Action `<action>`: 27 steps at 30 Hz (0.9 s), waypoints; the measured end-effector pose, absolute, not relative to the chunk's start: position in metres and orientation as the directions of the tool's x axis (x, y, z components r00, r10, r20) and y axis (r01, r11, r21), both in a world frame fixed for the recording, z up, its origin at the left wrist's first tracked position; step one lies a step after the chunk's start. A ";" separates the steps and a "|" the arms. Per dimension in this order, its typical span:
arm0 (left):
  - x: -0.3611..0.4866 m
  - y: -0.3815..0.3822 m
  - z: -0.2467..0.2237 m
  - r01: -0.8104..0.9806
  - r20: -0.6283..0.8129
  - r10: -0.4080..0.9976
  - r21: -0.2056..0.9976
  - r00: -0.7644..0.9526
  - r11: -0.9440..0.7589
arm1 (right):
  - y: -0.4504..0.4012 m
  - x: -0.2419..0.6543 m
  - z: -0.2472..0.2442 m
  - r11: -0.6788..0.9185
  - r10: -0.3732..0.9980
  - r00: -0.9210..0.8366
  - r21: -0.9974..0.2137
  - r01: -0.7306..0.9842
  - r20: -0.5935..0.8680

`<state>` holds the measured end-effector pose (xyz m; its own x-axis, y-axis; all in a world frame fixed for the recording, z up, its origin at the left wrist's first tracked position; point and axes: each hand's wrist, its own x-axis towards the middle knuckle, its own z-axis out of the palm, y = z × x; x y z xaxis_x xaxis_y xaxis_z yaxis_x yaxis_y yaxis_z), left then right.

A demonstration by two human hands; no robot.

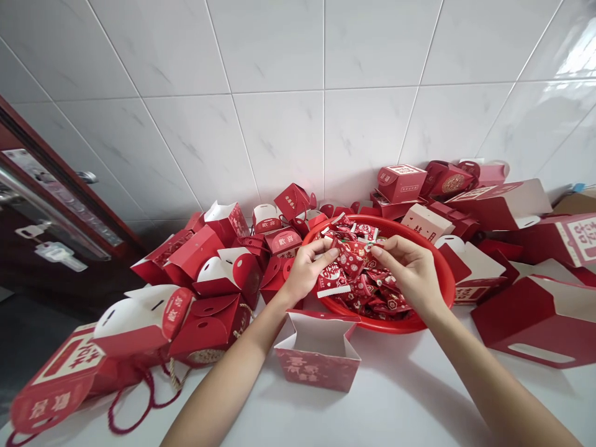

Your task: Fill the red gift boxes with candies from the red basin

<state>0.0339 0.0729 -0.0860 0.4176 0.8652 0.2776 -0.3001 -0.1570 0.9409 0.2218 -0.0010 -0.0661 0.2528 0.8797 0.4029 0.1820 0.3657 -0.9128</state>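
Observation:
Both hands are over a red plastic basket (447, 282) heaped with small red candy packets (388, 301). Between thumb and fingers, my left hand (307, 267) pinches the left end of a patterned red candy packet (352, 256). My right hand (416, 276) pinches the other end of that packet. Another packet (332, 280) with a white crimped edge hangs just below my left fingers; whether they hold it too I cannot tell. In front of the basket, between my forearms, an open-topped red gift box (319, 367) stands upright with its pale inside showing.
Red gift boxes (179, 329) crowd the left side, some with rope handles (139, 403). More boxes (540, 316) stand on the right and along the tiled wall (279, 136). A dark door frame (60, 205) with keys (60, 253) is at far left. Everything stands on a white tabletop (395, 397).

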 end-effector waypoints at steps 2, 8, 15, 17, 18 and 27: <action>0.032 0.075 -0.087 -0.269 0.277 0.857 0.948 0.434 -0.171 | 0.000 0.222 -0.068 0.376 0.864 0.246 -0.889 0.263 0.439; 0.032 0.075 -0.084 -0.187 0.323 0.852 0.945 0.412 -0.268 | 0.001 0.223 -0.071 0.404 0.839 0.206 -0.831 0.384 0.503; 0.038 0.069 -0.086 -0.339 0.290 0.885 0.926 0.365 -0.164 | -0.001 0.225 -0.066 0.370 0.908 0.186 -0.926 0.070 0.377; 0.040 0.067 -0.086 -0.329 0.310 0.893 0.923 0.328 -0.200 | -0.001 0.226 -0.065 0.356 0.918 0.170 -0.933 0.042 0.358; 0.041 0.066 -0.085 -0.311 0.323 0.892 0.924 0.315 -0.224 | -0.001 0.226 -0.065 0.343 0.926 0.151 -0.938 0.046 0.346; 0.042 0.067 -0.082 -0.166 0.324 0.909 0.943 0.261 -0.288 | 0.004 0.224 -0.069 0.258 0.949 0.169 -0.964 0.065 0.265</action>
<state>0.0417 0.0672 -0.0821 0.2610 0.9093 0.3240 -0.1661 -0.2884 0.9430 0.2242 0.0041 -0.0690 0.1694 0.9492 0.2651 0.0645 0.2577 -0.9641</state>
